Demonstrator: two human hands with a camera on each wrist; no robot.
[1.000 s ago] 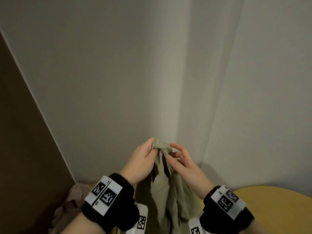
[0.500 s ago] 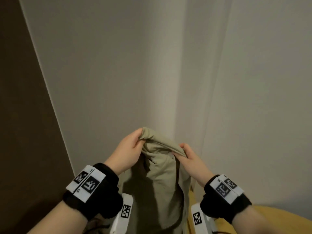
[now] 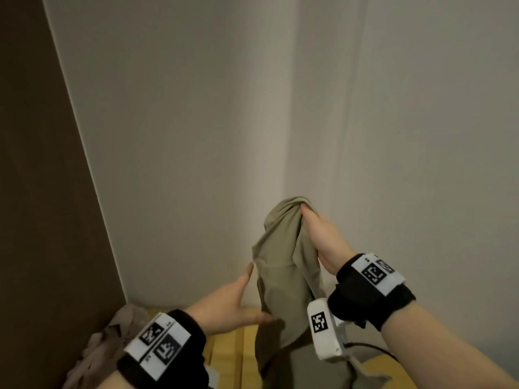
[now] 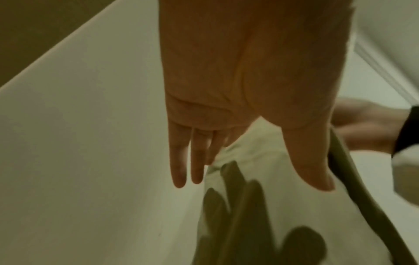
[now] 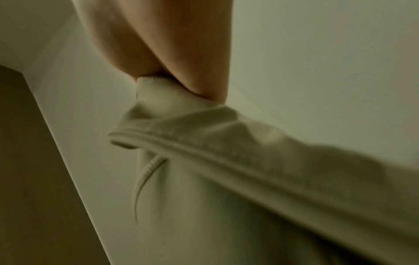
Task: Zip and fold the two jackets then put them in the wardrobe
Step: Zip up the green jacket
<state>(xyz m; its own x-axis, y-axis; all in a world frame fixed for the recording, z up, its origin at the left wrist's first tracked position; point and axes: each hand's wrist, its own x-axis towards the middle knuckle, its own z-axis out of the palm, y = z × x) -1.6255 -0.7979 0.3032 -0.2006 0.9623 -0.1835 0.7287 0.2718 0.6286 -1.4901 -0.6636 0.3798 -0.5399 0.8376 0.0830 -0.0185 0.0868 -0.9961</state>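
An olive-green jacket (image 3: pixel 283 265) hangs in the air in front of a white wall corner. My right hand (image 3: pixel 317 234) pinches its top edge and holds it up; the right wrist view shows the thumb and fingers clamped on a ribbed edge of the jacket (image 5: pixel 204 143). My left hand (image 3: pixel 233 301) is lower and to the left, fingers straight, thumb against the cloth's lower left side. In the left wrist view the left hand (image 4: pixel 238 161) is spread open before the jacket (image 4: pixel 260 197). A second, beige jacket (image 3: pixel 109 343) lies crumpled at the lower left.
A yellow surface (image 3: pixel 233 360) lies below the hands, with the beige jacket on its left end. A dark brown panel (image 3: pixel 42 192) rises along the left. White walls meet in a corner behind the jacket. A black cable (image 3: pixel 373 349) runs by the right wrist.
My left hand has let go of the jacket's top and dropped to its lower left side, now open. The right hand has lifted the top higher and to the right.
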